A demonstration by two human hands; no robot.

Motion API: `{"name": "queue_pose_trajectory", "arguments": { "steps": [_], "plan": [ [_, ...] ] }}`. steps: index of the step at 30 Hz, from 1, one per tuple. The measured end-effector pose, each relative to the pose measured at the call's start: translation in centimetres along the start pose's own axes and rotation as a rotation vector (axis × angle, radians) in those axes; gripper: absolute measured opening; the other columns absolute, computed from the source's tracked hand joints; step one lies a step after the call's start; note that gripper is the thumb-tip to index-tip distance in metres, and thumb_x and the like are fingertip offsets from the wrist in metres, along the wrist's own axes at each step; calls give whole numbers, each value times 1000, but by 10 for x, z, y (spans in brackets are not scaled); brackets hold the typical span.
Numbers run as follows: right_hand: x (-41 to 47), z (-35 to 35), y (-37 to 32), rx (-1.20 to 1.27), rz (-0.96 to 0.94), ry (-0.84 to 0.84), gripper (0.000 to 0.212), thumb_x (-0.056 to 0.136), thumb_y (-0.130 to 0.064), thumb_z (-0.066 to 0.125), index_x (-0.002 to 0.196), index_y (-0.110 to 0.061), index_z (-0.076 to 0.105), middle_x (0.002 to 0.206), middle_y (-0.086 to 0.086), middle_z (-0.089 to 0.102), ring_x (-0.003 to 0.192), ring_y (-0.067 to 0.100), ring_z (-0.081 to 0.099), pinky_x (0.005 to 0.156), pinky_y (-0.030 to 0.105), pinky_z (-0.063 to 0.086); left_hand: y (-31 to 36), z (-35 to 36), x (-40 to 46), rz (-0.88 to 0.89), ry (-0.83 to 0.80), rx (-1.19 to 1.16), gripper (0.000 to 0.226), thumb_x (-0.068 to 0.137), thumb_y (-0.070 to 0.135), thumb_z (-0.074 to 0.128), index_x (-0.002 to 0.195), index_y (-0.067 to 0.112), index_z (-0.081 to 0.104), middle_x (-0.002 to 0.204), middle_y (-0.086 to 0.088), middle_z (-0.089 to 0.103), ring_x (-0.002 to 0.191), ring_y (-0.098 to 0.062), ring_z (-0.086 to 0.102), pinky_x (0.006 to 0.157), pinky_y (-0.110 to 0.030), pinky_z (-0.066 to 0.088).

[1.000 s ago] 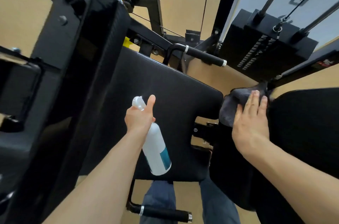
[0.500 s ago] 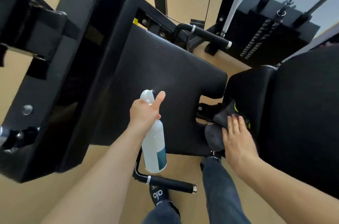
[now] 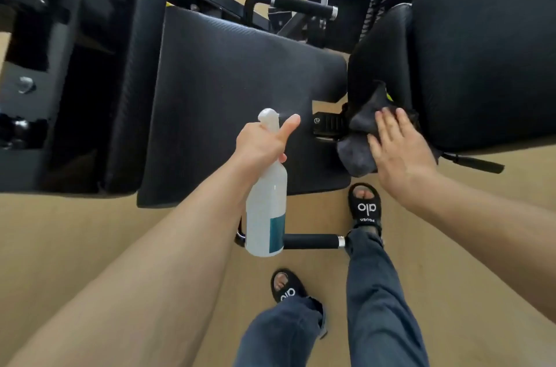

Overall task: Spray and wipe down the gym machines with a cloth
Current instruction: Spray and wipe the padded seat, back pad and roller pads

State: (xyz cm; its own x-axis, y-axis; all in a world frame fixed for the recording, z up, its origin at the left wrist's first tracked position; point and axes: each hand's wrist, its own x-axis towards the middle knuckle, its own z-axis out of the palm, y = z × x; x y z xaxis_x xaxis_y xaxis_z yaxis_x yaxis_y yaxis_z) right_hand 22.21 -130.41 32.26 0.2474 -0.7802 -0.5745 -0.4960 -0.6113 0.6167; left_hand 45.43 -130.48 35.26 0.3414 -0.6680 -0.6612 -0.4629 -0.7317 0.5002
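White spray bottle (image 3: 266, 210) with a teal label, dark grey cloth (image 3: 359, 138), black textured pad (image 3: 237, 90), tan floor (image 3: 90, 234) (sandals (image 3: 365, 207) black, white lettering).

Both forearms are bare, with no sleeves, watch or bands in view on either one. The left hand (image 3: 261, 144) and the right hand (image 3: 400, 153) wear no gloves and no rings that can be made out. The legs are clad in dark blue jeans (image 3: 379, 300), loose at the ankle, with a frayed hem on the left leg. The feet are in black open-toed sandals: the right sandal (image 3: 365, 208) bears "alo" in white letters over a smaller white word too small to read, and the left sandal (image 3: 286, 287) shows the same white "alo" mark. The toes are bare.
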Motion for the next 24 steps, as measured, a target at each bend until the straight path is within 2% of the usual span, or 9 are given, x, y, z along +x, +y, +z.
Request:
{"name": "queue_pose_trajectory", "arguments": {
  "steps": [3,6,8,13,15,18,20,22,24],
  "plan": [
    [-8,0,1,-3,11,5,82,100,-57,29,160,-9,1,163,28,-11,151,44,-12,121,58,-7,-25,-6,-12,-52,26,-80,69,86,73,62,116,11,67,70,-2,71,86,-22,70,93,-44,56],
    [-9,-2,2,4,6,22,71,103,-48,21,160,-11,2,164,27,-10,151,43,-12,122,57,-6,-57,-18,-21,-178,126,-205,75,82,76,63,123,13,66,71,-1,72,84,-21,70,82,-39,56],
    [-8,-2,0,4,-5,31,68,104,-45,18,160,-10,4,163,29,-9,151,45,-10,121,58,-5,-80,-27,-27,-247,202,-275,73,84,74,62,126,14,64,68,1,71,85,-18,67,71,-35,49],
    [-5,-5,-7,97,22,24,63,102,-37,10,160,-11,12,163,30,-5,151,46,-7,121,59,-5,-124,-48,-41,-353,348,-417,71,88,70,63,124,9,66,68,4,69,77,-13,64,62,-30,40],
    [-10,-7,-9,236,17,33,61,104,-40,11,160,-15,15,165,24,1,153,39,-4,123,53,-7,-133,-46,-48,-349,330,-386,71,88,70,62,127,11,65,70,2,70,78,-14,64,61,-29,39],
    [-22,-7,-15,428,2,93,60,105,-45,17,159,-18,22,165,15,20,154,31,9,125,45,-1,-136,-38,-58,-306,279,-308,73,89,70,60,129,9,64,73,-1,71,77,-15,64,65,-31,42],
    [-33,-4,-19,485,4,116,60,105,-45,19,158,-17,27,162,12,29,153,28,16,124,43,0,-132,-28,-65,-261,191,-236,71,89,71,59,120,7,67,76,-3,72,80,-19,66,70,-34,46],
    [-42,4,-26,558,12,168,58,105,-43,24,155,-15,35,158,10,39,151,26,23,123,41,1,-125,-14,-73,-223,71,-164,67,91,70,59,100,4,68,76,-4,69,77,-20,63,69,-34,46],
    [-53,12,-30,715,49,231,55,105,-37,29,149,-10,45,149,9,51,147,25,34,123,39,6,-118,5,-82,-185,-28,-71,66,91,71,59,97,5,66,72,-1,65,72,-17,58,71,-35,45]
  ]
}}
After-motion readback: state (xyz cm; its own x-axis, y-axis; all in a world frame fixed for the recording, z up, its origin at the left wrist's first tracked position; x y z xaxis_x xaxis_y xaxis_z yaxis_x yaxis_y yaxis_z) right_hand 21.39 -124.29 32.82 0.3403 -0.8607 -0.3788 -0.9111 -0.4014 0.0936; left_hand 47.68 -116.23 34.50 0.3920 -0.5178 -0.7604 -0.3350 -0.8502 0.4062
